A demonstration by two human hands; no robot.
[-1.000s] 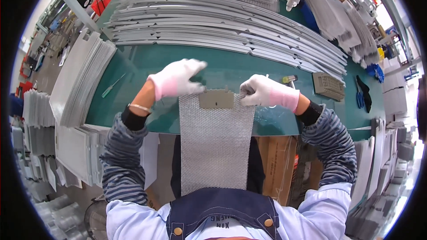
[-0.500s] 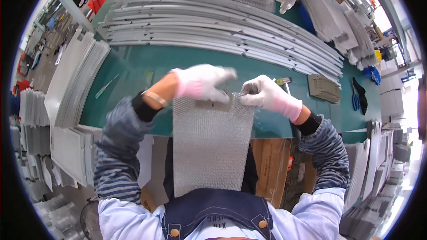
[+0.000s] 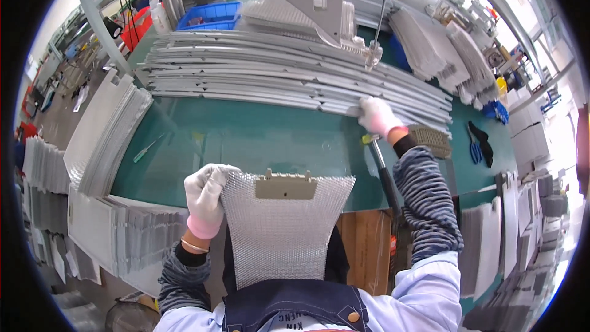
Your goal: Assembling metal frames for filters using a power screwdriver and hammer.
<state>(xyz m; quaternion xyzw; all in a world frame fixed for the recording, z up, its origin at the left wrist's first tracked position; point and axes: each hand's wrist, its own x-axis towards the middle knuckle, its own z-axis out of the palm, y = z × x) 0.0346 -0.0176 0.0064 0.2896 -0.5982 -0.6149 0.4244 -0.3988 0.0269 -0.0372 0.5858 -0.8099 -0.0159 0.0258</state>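
A silver wire mesh sheet [image 3: 279, 233] hangs in front of my body, its upper end at the table's near edge. My left hand [image 3: 206, 200], in a white glove with a pink cuff, is closed on the sheet's upper left corner. A grey-beige plastic clip plate [image 3: 285, 187] sits at the middle of the sheet's top edge. My gloved right hand [image 3: 378, 118] is away from the sheet, by the near side of the long metal strips [image 3: 295, 95]. Its fingers look blurred, and whether they hold a strip is not clear.
A hammer-like tool with a dark handle [image 3: 388, 184] lies below my right hand, near a stack of beige plates [image 3: 430, 141]. Blue-handled pliers [image 3: 474, 150] lie farther right, a screwdriver [image 3: 147, 149] at left. A power-driver bit [image 3: 376, 40] hangs above the strips. Mesh stacks [image 3: 101, 141] flank the table.
My right hand has left the sheet's top edge and moved right to the strips. My left hand has come down and left to the sheet's corner. The view has tilted up.
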